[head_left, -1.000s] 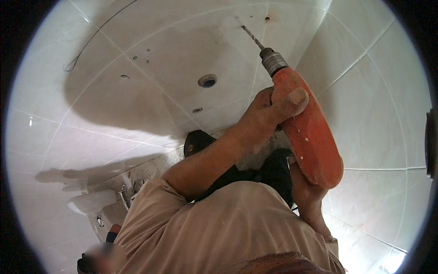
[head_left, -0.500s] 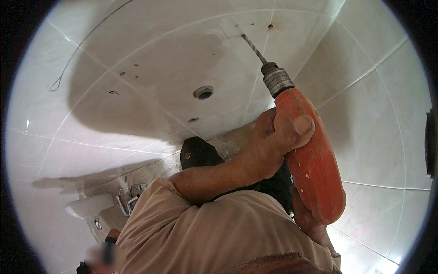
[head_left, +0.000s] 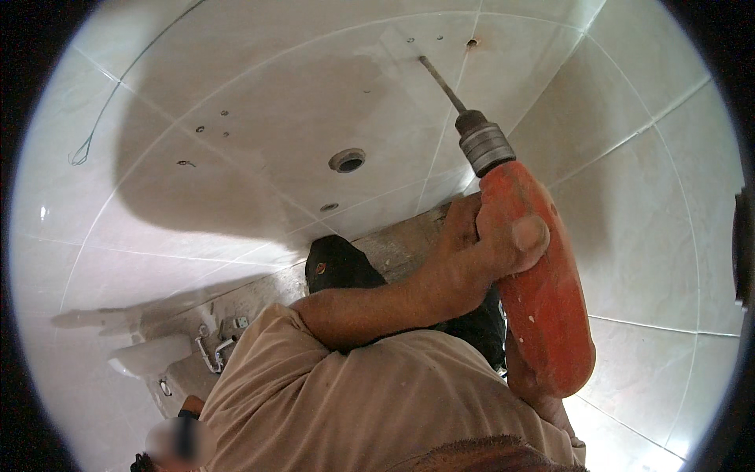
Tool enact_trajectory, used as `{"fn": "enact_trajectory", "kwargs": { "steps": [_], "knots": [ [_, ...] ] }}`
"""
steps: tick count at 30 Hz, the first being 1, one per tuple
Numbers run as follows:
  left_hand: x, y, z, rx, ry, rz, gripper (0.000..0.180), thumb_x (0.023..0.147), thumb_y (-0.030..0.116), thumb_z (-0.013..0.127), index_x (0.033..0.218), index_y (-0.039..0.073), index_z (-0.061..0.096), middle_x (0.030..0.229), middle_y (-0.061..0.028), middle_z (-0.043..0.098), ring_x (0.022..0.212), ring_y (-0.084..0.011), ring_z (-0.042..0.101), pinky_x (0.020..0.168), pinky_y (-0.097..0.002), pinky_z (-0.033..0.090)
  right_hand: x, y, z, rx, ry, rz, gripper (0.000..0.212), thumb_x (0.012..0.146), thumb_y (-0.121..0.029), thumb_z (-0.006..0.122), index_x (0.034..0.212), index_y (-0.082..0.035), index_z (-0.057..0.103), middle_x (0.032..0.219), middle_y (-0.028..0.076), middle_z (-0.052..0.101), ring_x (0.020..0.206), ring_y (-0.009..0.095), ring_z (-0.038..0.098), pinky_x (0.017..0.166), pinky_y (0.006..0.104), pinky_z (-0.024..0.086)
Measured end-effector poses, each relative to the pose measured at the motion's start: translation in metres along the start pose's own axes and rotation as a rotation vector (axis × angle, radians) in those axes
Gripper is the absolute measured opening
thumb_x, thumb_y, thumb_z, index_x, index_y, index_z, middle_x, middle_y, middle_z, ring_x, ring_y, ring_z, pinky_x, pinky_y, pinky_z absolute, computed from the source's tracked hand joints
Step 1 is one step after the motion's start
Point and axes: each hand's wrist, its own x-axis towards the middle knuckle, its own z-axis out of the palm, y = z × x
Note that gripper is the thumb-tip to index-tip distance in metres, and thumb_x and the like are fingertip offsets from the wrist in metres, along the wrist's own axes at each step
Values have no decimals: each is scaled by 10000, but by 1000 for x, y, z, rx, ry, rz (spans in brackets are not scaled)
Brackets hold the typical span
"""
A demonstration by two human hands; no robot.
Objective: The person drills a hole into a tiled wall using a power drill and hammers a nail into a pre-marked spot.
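Note:
An orange power drill (head_left: pixel 543 307) slants up toward the tiled wall. My left hand (head_left: pixel 495 240) is closed around the front of its body, with the thumb over the top. Behind the rear of the drill, my right hand (head_left: pixel 521 366) holds the handle side; its fingers are mostly hidden. A long drill bit (head_left: pixel 443 85) sits in the grey metal chuck (head_left: pixel 486 144). The bit's tip meets the wall at a spot beside several small holes, and its grooves look smeared. A larger rusty-edged hole (head_left: pixel 472 42) lies just to the right.
A round pipe opening (head_left: pixel 348 160) and a smaller one (head_left: pixel 329 207) are set in the wall. Thin wire (head_left: pixel 98 118) hangs at left. Below left are a white ceramic fixture (head_left: pixel 153 355) and a metal tap fitting (head_left: pixel 211 358). A blurred part of a person (head_left: pixel 177 440) shows there.
The view has shifted slightly. The bit's spiral grooves, clear before, are now smeared smooth. Both hands keep their places on the drill, and the tip stays at the same wall spot.

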Motion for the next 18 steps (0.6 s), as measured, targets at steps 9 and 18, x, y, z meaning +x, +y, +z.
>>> {"fn": "enact_trajectory", "kwargs": {
  "steps": [9,18],
  "knots": [
    [9,-3,12,-115,-187,32,616,845,619,710,1064,52,613,954,-61,622,874,-167,633,755,-345,536,5,0,-12,-90,19,4,367,824,-39,769,1166,-15,638,1054,126,701,942,260,694,811,366,547],
    [13,2,12,-196,-241,86,606,852,583,721,1090,41,595,952,-65,619,876,-156,637,767,-339,548,14,-3,-11,-115,-2,-37,361,822,-41,770,1157,-15,639,1044,125,699,931,259,692,801,366,545]
  ]
}}
